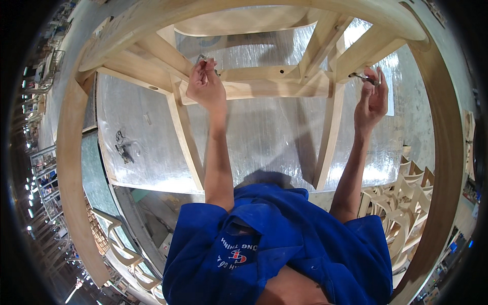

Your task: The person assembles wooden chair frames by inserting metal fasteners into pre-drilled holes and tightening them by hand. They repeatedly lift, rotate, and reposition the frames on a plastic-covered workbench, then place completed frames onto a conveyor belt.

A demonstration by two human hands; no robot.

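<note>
A pale wooden chair frame stands in front of me, with curved arms, rails and legs joined at the corners. My left hand is closed at the frame's left inner corner, its fingertips pinching a small metal piece whose kind I cannot make out. Over at the right corner, my right hand grips a thin, dark metal rod. The rod's tip is at a hole in the side rail; whether it sits inside is unclear. Another dark hole shows in the middle rail.
The frame stands on a worktop covered in shiny plastic. Small dark metal hardware lies on it at the left. Curved wooden parts are stacked at the lower right, and more curved pieces line the lower left.
</note>
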